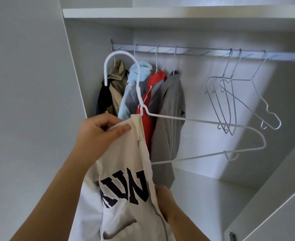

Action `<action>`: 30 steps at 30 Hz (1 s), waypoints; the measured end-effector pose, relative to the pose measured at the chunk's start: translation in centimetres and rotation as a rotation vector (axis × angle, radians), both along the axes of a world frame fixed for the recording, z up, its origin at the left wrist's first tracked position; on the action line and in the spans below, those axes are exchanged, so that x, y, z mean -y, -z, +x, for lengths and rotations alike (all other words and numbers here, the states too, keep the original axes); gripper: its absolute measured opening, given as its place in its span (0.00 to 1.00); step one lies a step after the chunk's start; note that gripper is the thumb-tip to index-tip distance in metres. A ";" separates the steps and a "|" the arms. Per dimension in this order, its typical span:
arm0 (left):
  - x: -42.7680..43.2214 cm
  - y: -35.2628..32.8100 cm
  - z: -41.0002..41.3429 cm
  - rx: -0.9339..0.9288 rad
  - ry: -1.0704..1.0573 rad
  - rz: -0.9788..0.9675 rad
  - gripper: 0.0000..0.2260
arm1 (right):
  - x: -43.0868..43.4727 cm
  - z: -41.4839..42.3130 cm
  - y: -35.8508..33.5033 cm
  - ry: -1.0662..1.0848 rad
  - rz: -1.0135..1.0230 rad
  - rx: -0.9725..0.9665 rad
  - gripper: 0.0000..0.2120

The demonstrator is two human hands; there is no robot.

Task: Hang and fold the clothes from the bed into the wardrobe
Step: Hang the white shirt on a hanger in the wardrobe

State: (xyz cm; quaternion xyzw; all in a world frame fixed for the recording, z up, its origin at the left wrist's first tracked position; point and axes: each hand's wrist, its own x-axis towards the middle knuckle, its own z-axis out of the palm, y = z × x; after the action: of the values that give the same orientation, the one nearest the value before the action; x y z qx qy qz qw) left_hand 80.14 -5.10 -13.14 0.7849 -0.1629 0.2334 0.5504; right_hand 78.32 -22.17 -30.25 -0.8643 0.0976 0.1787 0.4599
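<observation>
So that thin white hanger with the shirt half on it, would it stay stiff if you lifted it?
Probably springy: the white hanger is thin wire with long open arms. Likely light, for the same reason. It may tip sideways, since the cream shirt, pinched by the left hand, hangs on one side only, leaving the other arm bare.

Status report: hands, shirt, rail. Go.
Left hand pinches cream lettered shirt at neck of white wire hanger; right hand low behind cloth, fingers hidden. Hanger hook not yet on metal rail. Rail gap open.
</observation>
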 end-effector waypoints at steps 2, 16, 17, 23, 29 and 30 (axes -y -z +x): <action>-0.9 -0.7 0.0 -0.007 0.034 -0.056 0.02 | -0.1 0.2 -0.1 0.060 0.081 0.036 0.13; -8.9 -2.2 1.0 0.028 -0.017 0.056 0.07 | 7.3 3.7 -9.2 -0.027 0.447 0.435 0.15; -9.1 -2.3 1.2 0.034 -0.011 0.086 0.07 | 7.5 3.9 -9.8 -0.057 0.398 0.440 0.14; -9.0 -2.4 2.7 0.010 0.037 0.157 0.08 | 7.7 4.8 -12.5 -0.384 -0.216 0.430 0.11; -9.7 -2.9 2.8 0.020 0.073 0.220 0.10 | 9.3 5.9 -13.8 -0.350 -0.481 0.538 0.13; -9.7 -3.1 2.7 0.029 0.073 0.231 0.09 | 9.6 5.9 -13.9 -0.335 -0.525 0.578 0.16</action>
State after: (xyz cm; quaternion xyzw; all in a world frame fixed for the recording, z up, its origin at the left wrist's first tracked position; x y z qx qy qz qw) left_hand 82.80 4.63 -10.09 0.8331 -0.2250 0.2044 0.4621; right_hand 84.26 -31.77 -16.38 -0.9705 -0.1351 -0.0299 0.1974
